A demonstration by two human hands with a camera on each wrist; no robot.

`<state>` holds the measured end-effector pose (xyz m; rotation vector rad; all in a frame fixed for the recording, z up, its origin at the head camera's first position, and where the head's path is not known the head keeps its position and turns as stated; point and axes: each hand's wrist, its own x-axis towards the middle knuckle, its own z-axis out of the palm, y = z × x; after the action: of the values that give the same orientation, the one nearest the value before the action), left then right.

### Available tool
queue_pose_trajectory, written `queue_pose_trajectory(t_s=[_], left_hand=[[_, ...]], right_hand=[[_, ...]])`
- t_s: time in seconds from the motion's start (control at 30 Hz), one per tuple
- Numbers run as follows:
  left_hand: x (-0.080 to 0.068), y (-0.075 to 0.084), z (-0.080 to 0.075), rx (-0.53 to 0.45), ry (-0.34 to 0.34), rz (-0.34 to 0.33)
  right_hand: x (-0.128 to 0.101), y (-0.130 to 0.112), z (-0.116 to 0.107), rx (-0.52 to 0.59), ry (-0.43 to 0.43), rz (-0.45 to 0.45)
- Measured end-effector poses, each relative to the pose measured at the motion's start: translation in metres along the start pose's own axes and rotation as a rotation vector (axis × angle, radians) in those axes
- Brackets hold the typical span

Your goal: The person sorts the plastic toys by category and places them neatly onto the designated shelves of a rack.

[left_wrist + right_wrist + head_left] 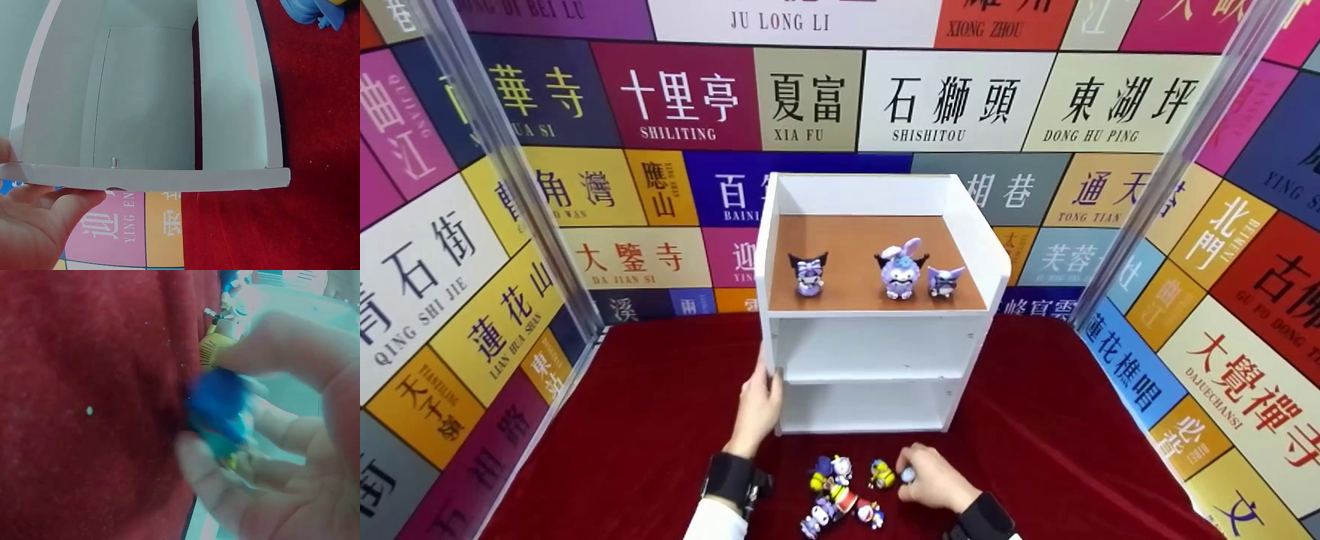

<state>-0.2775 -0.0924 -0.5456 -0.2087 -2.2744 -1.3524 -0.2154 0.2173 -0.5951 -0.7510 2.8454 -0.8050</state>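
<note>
My left hand (759,409) grips the left side panel of a white shelf unit (877,379); in the left wrist view its fingers (70,211) lie along the panel's outer face. Over the red cloth, in front of the unit, my right hand (936,480) holds a small blue figurine (219,402) between thumb and fingers, blurred in the right wrist view. Close to that hand is a yellow figurine (880,474). More figurines lie left of it, among them a purple-and-white one (817,517), a red-and-blue one (871,514) and a white one (841,469).
On the unit's brown top board (855,232) stand a dark-eared purple figurine (808,277), a rabbit-eared one (900,276) and a smaller purple one (945,283). Red cloth (1072,450) covers the table. Walls with colourful place-name signs (682,97) enclose it.
</note>
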Motion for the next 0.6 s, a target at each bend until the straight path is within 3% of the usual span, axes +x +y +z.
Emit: queue_pose_trajectory(t_s=[0.23,0.43,0.6], left_hand=[[0.000,0.000,-0.001,0.003,0.007,0.002],[0.001,0.001,0.000,-0.003,0.006,0.003],[0.000,0.001,0.000,0.004,0.008,0.007]], right_hand=[[0.004,0.002,-0.009,0.077,0.114,-0.012],[0.005,0.004,-0.010,0.101,0.133,-0.032],[0.006,0.003,-0.012,0.206,0.181,-0.039]])
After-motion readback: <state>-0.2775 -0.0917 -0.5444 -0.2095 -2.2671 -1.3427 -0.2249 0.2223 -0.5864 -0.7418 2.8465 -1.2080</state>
